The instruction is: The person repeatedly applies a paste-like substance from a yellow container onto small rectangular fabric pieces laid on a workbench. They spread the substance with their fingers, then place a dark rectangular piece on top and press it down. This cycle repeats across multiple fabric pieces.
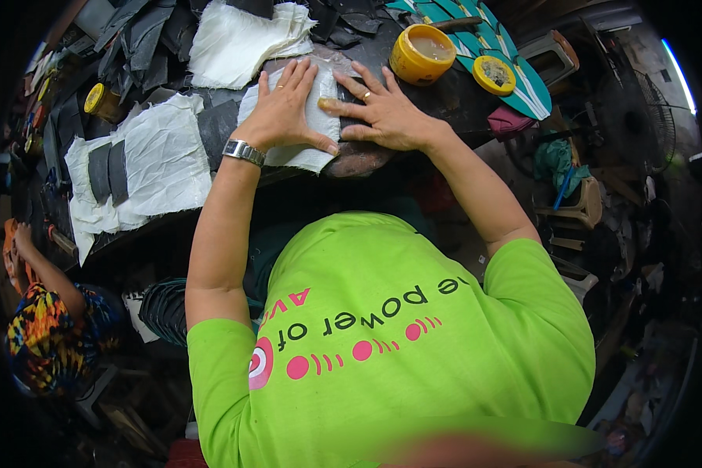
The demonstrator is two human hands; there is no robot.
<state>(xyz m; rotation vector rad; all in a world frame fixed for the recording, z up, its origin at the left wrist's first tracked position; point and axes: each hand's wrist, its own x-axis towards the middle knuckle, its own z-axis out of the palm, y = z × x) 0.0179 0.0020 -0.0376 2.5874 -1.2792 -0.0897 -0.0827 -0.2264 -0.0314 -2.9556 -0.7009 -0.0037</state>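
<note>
A white cloth piece (317, 148) lies on the worktable, over a brownish slab (366, 162). My left hand (287, 109) rests flat on the cloth, its fingers pointing away from me and its thumb along the near right part. From the right, my right hand (390, 117) reaches in with spread fingers at the cloth's right edge. One of its fingertips has a yellowish coating. Neither hand grips anything. Left of my left hand lie a dark sheet (219, 132) and a wrinkled white cloth (166, 148) with black curved pieces (108, 173) on it.
An open yellow tub (423, 56) of cloudy liquid stands beyond my right hand, near a crusted yellow lid (494, 75) on green striped sheets (532, 87). Black scraps (144, 39) and another white cloth (246, 43) lie farther back. Another person (58, 320) is at far left.
</note>
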